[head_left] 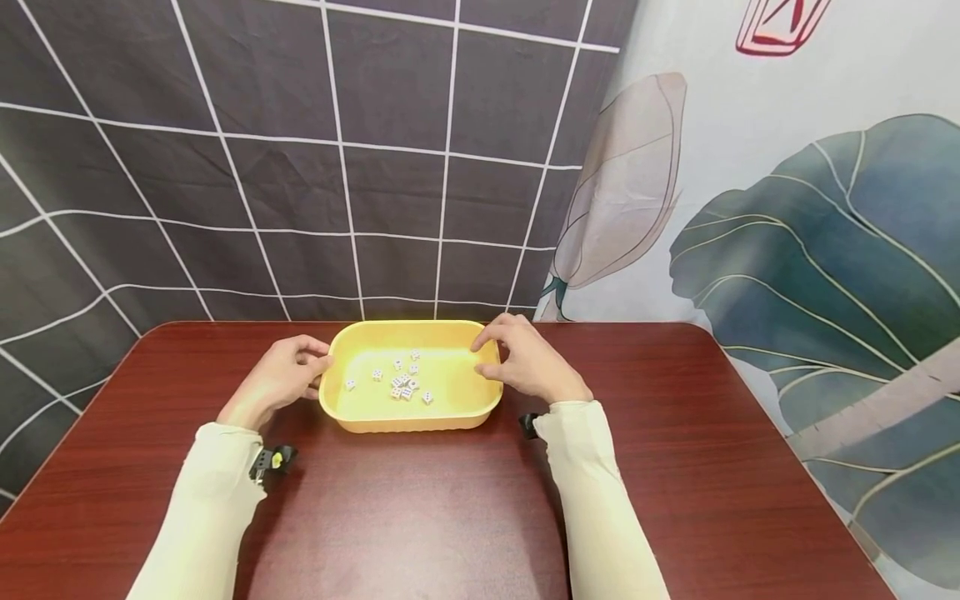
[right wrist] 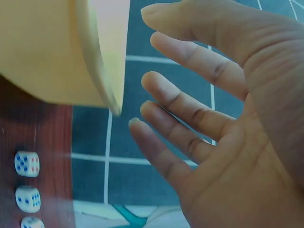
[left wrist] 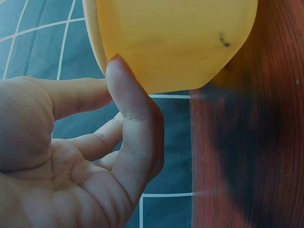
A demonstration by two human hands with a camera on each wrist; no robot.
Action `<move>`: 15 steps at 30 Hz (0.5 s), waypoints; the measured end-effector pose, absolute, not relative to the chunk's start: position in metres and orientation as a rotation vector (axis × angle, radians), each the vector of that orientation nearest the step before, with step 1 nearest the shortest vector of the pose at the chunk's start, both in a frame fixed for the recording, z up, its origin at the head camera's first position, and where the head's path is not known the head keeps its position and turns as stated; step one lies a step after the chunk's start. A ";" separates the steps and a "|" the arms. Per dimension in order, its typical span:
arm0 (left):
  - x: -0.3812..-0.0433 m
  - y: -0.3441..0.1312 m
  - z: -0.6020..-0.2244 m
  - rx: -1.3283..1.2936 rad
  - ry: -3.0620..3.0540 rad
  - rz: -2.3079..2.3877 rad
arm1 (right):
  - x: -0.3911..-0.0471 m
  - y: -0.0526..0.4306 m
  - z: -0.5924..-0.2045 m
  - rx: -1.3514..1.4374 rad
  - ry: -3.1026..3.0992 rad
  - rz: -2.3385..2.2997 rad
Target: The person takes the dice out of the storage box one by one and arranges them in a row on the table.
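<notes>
Five blue dots [right wrist: 22, 164] and some red ones [right wrist: 34, 165] are being shown on a white die [right wrist: 27, 164]. An unreadable red sign [head_left: 780, 37] is being shown on pale cloth [head_left: 712, 100].

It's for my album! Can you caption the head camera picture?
White dice lie in a yellow tray on a table, a left hand at one end, a right hand at the other.

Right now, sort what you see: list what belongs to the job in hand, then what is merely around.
In the job:
- tray
- dice, both in the tray and outside it
- left hand
- right hand

Merely around:
- table
- grid backdrop
- leaf backdrop
</notes>
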State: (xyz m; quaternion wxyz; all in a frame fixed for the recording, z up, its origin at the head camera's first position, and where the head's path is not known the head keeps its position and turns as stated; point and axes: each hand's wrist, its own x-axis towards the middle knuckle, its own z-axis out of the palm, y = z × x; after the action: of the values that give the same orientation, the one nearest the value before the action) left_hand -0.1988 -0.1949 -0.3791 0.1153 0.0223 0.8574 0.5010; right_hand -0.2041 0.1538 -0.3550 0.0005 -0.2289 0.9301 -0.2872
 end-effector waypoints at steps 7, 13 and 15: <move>-0.199 -0.195 -0.379 0.063 2.510 1.470 | -0.205 0.135 -0.359 -0.783 2.882 -0.818; -0.199 -0.195 -0.380 0.064 2.513 1.461 | -0.204 0.121 -0.363 -0.861 2.862 -0.792; -0.200 -0.195 -0.380 0.066 2.515 1.461 | -0.203 0.117 -0.365 -0.887 2.854 -0.796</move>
State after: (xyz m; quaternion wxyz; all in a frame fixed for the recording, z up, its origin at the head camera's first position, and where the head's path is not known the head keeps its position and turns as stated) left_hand -0.1996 -0.1947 -0.3802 0.1161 0.0225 0.8586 0.4989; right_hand -0.2031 0.1167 -0.3652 0.0245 -0.2868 0.9224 -0.2573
